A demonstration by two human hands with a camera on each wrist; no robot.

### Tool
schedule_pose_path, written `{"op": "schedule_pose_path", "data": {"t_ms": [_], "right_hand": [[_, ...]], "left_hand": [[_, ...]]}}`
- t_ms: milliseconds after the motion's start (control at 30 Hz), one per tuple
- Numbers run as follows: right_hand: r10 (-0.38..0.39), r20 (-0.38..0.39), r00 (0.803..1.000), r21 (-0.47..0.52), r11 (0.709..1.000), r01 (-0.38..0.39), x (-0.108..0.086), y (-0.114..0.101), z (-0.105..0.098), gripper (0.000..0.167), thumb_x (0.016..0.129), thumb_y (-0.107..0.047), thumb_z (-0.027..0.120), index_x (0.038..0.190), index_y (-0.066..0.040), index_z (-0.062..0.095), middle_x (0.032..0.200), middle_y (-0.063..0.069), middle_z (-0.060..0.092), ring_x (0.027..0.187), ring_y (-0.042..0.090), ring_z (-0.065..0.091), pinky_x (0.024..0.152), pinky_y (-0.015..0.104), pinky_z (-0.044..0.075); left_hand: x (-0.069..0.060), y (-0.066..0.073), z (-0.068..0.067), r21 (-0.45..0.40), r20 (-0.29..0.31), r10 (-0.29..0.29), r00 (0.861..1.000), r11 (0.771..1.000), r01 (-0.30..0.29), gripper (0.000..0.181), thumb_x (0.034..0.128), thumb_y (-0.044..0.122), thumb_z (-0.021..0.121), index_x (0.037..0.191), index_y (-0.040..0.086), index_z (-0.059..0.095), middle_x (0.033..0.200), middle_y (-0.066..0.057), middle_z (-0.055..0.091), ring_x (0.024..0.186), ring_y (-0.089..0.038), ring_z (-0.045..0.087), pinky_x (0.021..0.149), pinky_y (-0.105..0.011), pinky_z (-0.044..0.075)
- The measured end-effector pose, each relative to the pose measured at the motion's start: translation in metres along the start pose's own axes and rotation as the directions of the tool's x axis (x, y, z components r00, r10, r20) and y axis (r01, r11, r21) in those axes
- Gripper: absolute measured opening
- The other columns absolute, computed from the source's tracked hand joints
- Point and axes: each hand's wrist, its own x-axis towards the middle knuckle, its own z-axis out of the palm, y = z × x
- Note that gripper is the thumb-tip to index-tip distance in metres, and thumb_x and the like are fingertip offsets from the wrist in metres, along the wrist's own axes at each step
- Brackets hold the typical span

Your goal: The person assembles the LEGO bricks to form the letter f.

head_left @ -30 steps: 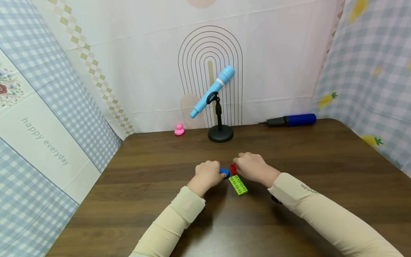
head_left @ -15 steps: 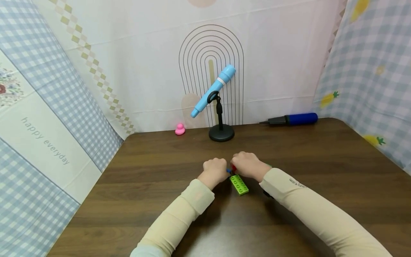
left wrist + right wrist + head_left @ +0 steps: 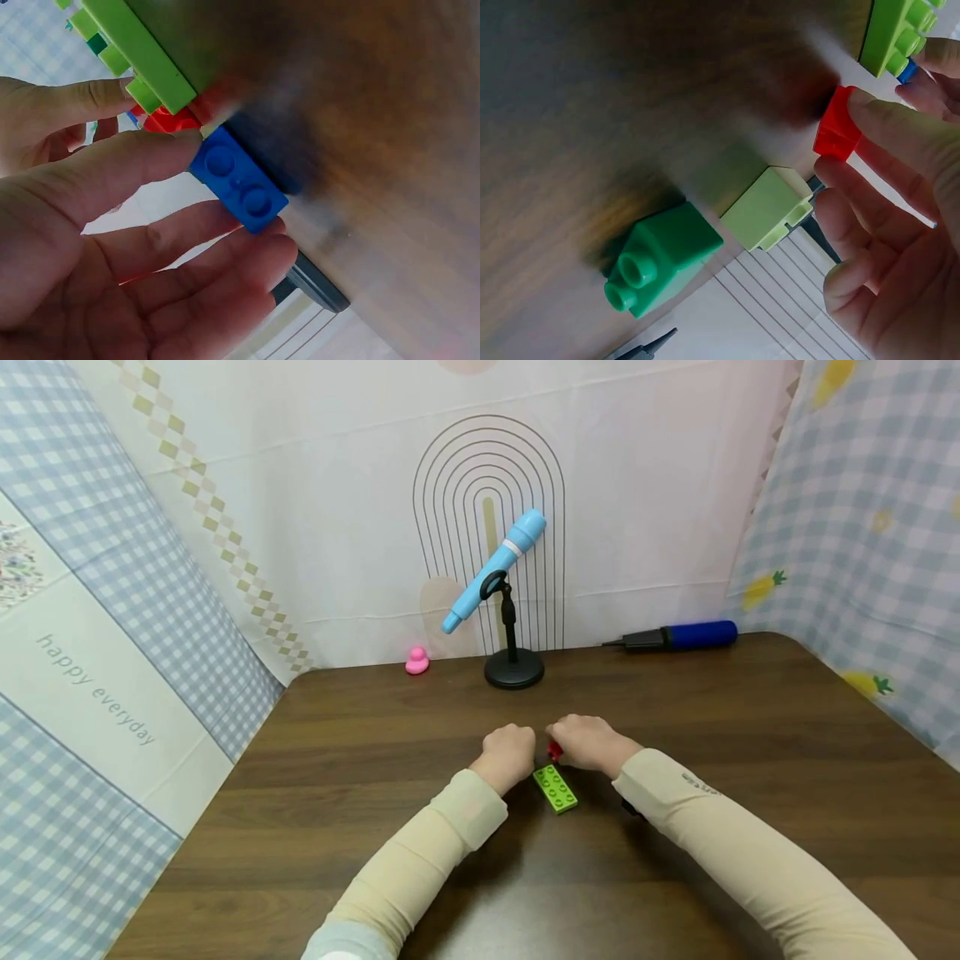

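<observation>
In the left wrist view, my left hand (image 3: 172, 247) pinches a small blue toy brick (image 3: 238, 180) between thumb and fingers, its studded face toward the camera. The head view shows this left hand (image 3: 508, 755) just left of a lime-green building brick (image 3: 556, 789), with the blue brick hidden beneath it. My right hand (image 3: 588, 742) grips a small red toy brick (image 3: 555, 751) beyond the lime brick's far end. Thumb and fingers of the right hand (image 3: 900, 217) hold the red brick (image 3: 836, 124) near the tabletop in the right wrist view.
A dark green brick (image 3: 671, 251) and a pale green brick (image 3: 765, 206) lie by my right hand. Along the back stand a pink duck (image 3: 417, 661) and a blue microphone (image 3: 491, 572) on a black stand (image 3: 513, 668). A blue-and-black hand pump (image 3: 678, 637) lies back right.
My left hand has moved right and slightly forward, and the blue brick has gone out of sight in the head view. My right hand has shifted only slightly. The lime brick stays put.
</observation>
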Motion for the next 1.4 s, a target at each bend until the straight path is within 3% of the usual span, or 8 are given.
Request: {"op": "schedule_pose_path", "data": {"t_ms": [267,400,500,867,1100,1233,1400], "right_hand": [[0.009,0.018,1.0,-0.024,1.0,-0.008,0.002,-0.004,0.0,0.021,0.073,-0.016,0.069,0.091,-0.008,0.061,0.078,0.005,0.052,0.07,0.018,0.051,0.057,0.034,0.044],[0.014,0.005,1.0,-0.023,1.0,-0.013,0.002,-0.007,0.0,0.015,0.075,-0.018,0.068,0.085,-0.009,0.063,0.081,0.006,0.049,0.067,0.019,0.048,0.056,0.035,0.044],[0.011,-0.005,1.0,-0.024,1.0,-0.011,0.002,-0.008,0.002,0.009,0.075,-0.017,0.068,0.078,-0.011,0.062,0.079,0.004,0.049,0.065,0.02,0.048,0.056,0.036,0.044],[0.076,0.039,0.996,-0.018,0.997,-0.075,0.001,-0.004,0.002,0.011,0.071,-0.017,0.067,0.072,-0.013,0.057,0.077,0.003,0.047,0.065,0.017,0.046,0.052,0.035,0.042],[0.128,0.006,0.992,0.17,0.977,-0.127,-0.002,-0.001,-0.004,0.029,0.072,-0.022,0.067,0.095,-0.01,0.056,0.076,-0.002,0.049,0.065,0.014,0.046,0.052,0.031,0.039],[0.135,0.012,0.991,0.288,0.948,-0.132,-0.001,-0.001,-0.005,0.03,0.073,-0.025,0.068,0.096,-0.01,0.056,0.074,-0.003,0.052,0.064,0.012,0.048,0.054,0.029,0.04],[0.119,-0.001,0.993,0.325,0.939,-0.112,0.0,-0.003,-0.004,0.026,0.073,-0.027,0.069,0.092,-0.013,0.056,0.074,-0.006,0.055,0.065,0.008,0.05,0.056,0.028,0.041]], "left_hand": [[0.001,0.0,-0.004,0.009,0.062,0.102,0.993,0.995,-0.102,0.011,0.0823,0.007,0.054,0.072,0.007,0.06,0.072,-0.008,0.057,0.058,-0.016,0.05,0.048,-0.031,0.043],[0.002,-0.001,-0.003,-0.002,0.085,0.168,0.982,0.986,-0.169,0.017,0.0848,0.005,0.051,0.07,0.008,0.057,0.072,-0.007,0.055,0.056,-0.016,0.047,0.049,-0.03,0.041],[0.002,-0.003,-0.003,-0.04,0.083,0.189,0.978,0.982,-0.187,0.018,0.0835,0.003,0.052,0.067,0.009,0.056,0.07,-0.006,0.054,0.056,-0.016,0.046,0.049,-0.028,0.039],[0.003,-0.017,-0.012,-0.115,0.155,0.128,0.98,0.987,-0.111,0.01,0.0738,0.003,0.066,0.077,0.006,0.057,0.069,-0.004,0.053,0.06,-0.016,0.046,0.052,-0.026,0.039],[0.005,-0.021,-0.006,-0.131,0.145,0.117,0.982,0.987,-0.098,0.015,0.0703,0.009,0.071,0.078,0.007,0.058,0.069,-0.003,0.053,0.061,-0.016,0.047,0.053,-0.027,0.04],[0.006,-0.023,-0.006,-0.142,0.129,0.116,0.985,0.985,-0.097,0.018,0.0688,0.01,0.073,0.077,0.006,0.058,0.068,-0.003,0.053,0.061,-0.016,0.047,0.054,-0.027,0.04],[0.007,-0.023,-0.007,-0.151,0.127,0.114,0.985,0.984,-0.094,0.02,0.0675,0.012,0.075,0.078,0.005,0.059,0.068,-0.003,0.053,0.062,-0.016,0.048,0.054,-0.026,0.04]]}}
